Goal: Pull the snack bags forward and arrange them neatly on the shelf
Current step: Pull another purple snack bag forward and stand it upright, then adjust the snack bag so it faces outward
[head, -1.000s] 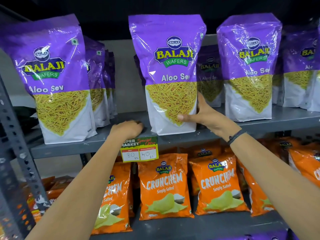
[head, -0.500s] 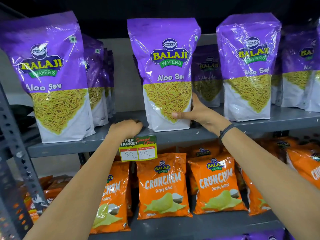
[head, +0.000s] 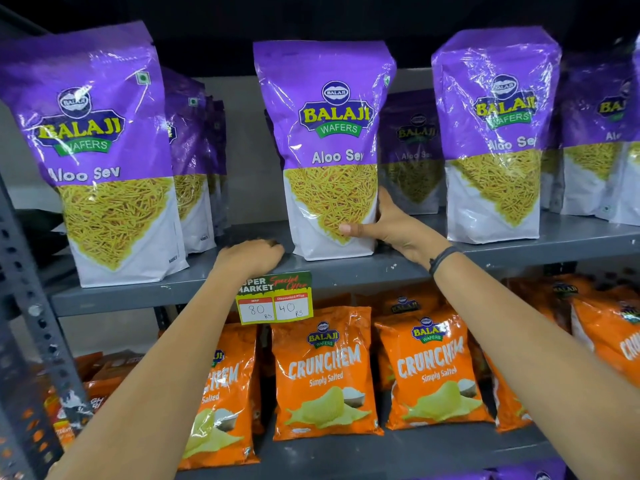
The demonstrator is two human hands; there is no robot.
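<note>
Purple Balaji Aloo Sev bags stand upright on the grey upper shelf (head: 346,271). The middle bag (head: 329,150) stands near the front edge; my right hand (head: 388,226) grips its lower right side, thumb across the front. My left hand (head: 249,256) rests curled on the shelf just left of that bag's base, holding nothing. The left bag (head: 100,161) stands at the front with more bags (head: 194,161) lined up behind it. The right bag (head: 495,140) stands at the front too. Another bag (head: 412,154) sits further back between the middle and right ones.
A yellow price tag (head: 275,301) hangs from the shelf edge under my left hand. Orange Crunchem bags (head: 325,372) fill the shelf below. A perforated grey upright (head: 31,306) frames the left side. More purple bags (head: 602,143) stand at the far right.
My right hand has shifted the middle bag slightly left and back from the shelf edge. My left hand has stayed on the shelf.
</note>
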